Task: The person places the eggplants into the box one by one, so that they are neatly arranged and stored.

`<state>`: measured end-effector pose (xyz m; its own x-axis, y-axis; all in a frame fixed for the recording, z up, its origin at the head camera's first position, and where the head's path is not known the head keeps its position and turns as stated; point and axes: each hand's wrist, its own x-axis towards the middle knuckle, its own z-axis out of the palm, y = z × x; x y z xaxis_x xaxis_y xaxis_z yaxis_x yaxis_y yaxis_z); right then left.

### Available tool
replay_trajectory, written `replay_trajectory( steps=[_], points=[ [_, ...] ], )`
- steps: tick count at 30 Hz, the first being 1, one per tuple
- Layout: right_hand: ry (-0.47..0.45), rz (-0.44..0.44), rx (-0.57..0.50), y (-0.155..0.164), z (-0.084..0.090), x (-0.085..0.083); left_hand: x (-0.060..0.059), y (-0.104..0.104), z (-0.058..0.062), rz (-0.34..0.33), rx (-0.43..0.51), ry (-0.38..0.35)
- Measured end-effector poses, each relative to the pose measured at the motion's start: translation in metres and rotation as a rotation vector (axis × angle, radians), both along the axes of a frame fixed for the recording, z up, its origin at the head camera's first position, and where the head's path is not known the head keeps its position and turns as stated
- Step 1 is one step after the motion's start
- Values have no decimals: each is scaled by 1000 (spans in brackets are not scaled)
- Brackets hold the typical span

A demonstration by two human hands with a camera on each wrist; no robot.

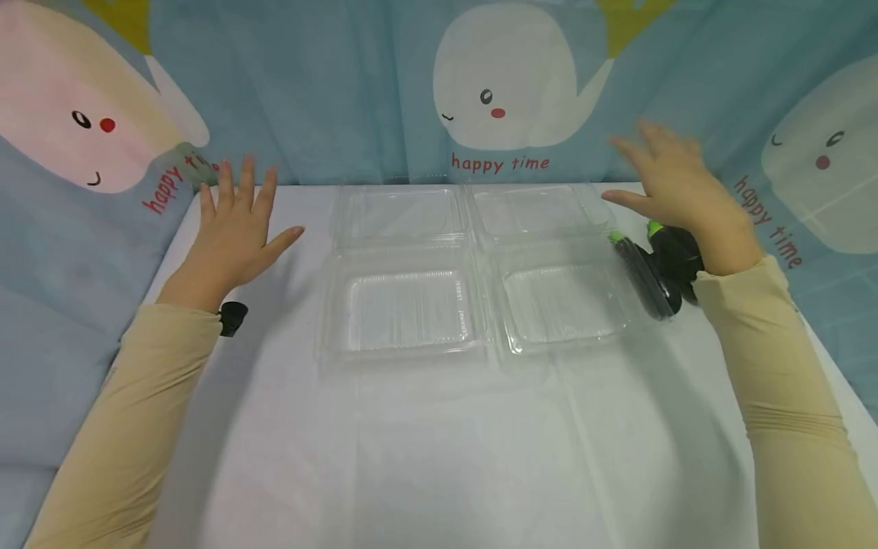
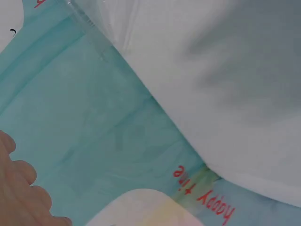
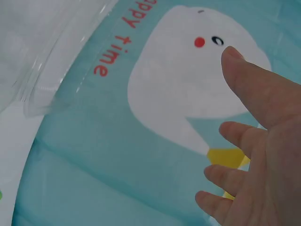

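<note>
Two clear plastic clamshell containers stand side by side with lids folded back, a left container (image 1: 405,313) and a right container (image 1: 569,305). My left hand (image 1: 229,240) is raised left of them, fingers spread, holding nothing. Only some of its fingers (image 2: 21,188) show in the left wrist view. My right hand (image 1: 668,179), slightly blurred, is raised at the back right with fingers apart and nothing in it. In the right wrist view, the thumb and fingers (image 3: 235,141) stand apart. Below that hand lie dark, eggplant-like things (image 1: 648,278) with green ends, partly hidden by the forearm.
A white cloth (image 1: 446,450) covers the table. Behind and beside it hangs a blue curtain (image 1: 329,99) printed with whales and red lettering. A black object (image 1: 233,318) sits at my left wrist. Part of a clear container (image 3: 51,70) shows in the right wrist view.
</note>
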<state>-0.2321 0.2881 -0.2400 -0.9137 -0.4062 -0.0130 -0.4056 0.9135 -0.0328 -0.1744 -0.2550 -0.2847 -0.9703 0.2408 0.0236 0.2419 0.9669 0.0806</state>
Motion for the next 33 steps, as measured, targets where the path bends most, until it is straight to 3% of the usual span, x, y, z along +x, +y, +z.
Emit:
replay_trajectory(
  steps=[5, 11, 16, 23, 33],
  points=[
    [19, -28, -67, 18, -7, 8, 15, -12, -15, 24, 39, -24],
    [6, -104, -154, 42, -18, 21, 29, -14, -32, -9, 61, -23],
    [-10, -165, -162, 53, -25, 29, 29, -9, -37, -32, 59, -33],
    [-20, -171, -189, 54, -28, 32, 34, -7, -38, -21, 65, -18],
    [7, -207, -248, 75, -42, 46, 56, 3, -53, -48, 126, -12]
  ],
)
